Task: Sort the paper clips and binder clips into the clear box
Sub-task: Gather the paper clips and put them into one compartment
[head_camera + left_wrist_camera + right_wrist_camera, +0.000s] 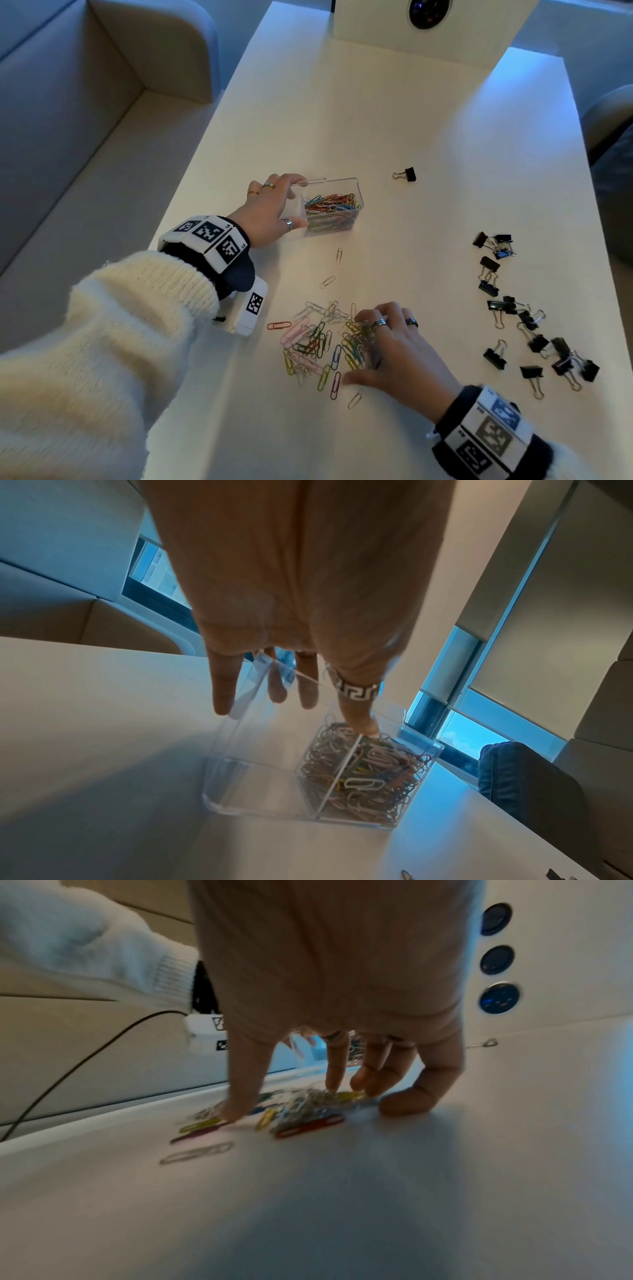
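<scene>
Left hand [270, 209] grips clear box [337, 219], right hand [394, 346] clawed over paper clips [318, 342]

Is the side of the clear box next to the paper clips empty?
Yes. The clear box shows only bare floor there; paper clips fill the other side.

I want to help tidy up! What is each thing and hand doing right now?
clear box: upright, one side holds paper clips, the other is bare
loose paper clips: heaped on the table
binder clips: scattered on the table, outside the box
left hand: steadies the box
right hand: gathers paper clips
</scene>
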Action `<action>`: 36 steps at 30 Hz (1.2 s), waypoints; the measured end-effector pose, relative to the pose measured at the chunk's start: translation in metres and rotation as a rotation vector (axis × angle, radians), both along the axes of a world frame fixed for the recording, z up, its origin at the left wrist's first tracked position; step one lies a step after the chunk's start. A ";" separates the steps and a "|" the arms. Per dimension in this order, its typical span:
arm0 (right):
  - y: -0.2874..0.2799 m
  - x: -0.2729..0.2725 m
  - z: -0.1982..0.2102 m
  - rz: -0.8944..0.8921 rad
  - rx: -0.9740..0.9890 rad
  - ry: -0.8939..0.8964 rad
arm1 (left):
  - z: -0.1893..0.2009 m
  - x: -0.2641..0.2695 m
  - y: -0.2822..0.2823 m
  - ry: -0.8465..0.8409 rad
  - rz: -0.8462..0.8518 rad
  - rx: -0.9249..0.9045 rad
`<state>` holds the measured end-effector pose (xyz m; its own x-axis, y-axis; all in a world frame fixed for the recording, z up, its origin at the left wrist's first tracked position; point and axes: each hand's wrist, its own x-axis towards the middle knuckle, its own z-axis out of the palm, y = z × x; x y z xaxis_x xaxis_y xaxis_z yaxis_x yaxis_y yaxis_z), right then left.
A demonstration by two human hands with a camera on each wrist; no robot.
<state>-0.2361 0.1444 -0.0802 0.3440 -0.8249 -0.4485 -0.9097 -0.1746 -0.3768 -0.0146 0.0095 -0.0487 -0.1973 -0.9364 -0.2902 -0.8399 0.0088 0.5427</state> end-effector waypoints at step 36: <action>-0.158 0.058 0.044 -0.006 -0.385 -0.234 | -0.003 0.001 0.001 0.036 0.025 0.002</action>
